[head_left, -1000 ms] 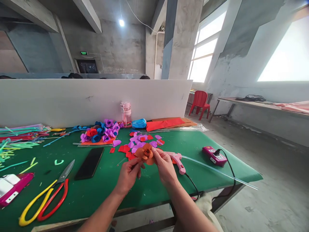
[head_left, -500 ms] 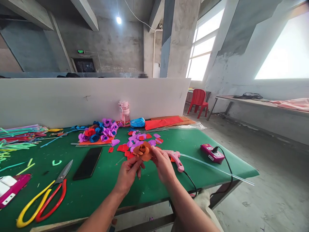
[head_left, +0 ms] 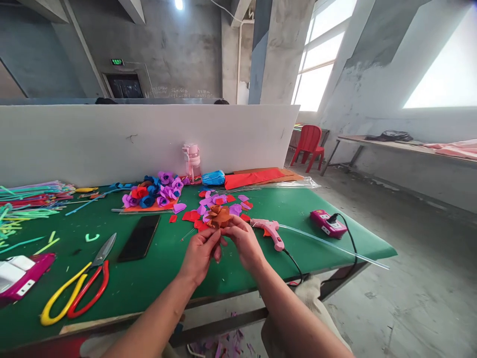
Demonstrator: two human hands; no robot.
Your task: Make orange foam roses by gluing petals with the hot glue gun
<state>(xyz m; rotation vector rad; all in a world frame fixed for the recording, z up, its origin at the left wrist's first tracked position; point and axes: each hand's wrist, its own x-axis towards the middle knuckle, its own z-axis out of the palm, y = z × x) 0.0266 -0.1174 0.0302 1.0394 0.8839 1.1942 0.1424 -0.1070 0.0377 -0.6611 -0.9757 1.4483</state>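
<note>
A brown paper flower [head_left: 219, 216] is held up over the table's front half, between both my hands. My left hand [head_left: 201, 251] pinches it from below on the left, fingers closed at its base. On the right side, my right hand [head_left: 243, 239] grips the underside with thumb and fingers. The fingertips hide the flower's base. Behind it lie loose purple petals [head_left: 212, 200] and red petals [head_left: 191, 216]. Just right of my right hand rests a pink glue gun [head_left: 271, 230] with a long clear glue stick [head_left: 328, 244] sticking out of its back.
Scissors [head_left: 86, 278], a black phone [head_left: 139, 238] and a pile of finished paper flowers [head_left: 156, 190] lie to the left. A pink bottle [head_left: 192, 161] stands by the white partition [head_left: 149, 141]. A magenta power socket [head_left: 328, 223] with a black cable sits right.
The brown flower has tilted so its side shows more than its face. My right hand has shifted from its right petal to underneath, closer to my left. The view has dipped.
</note>
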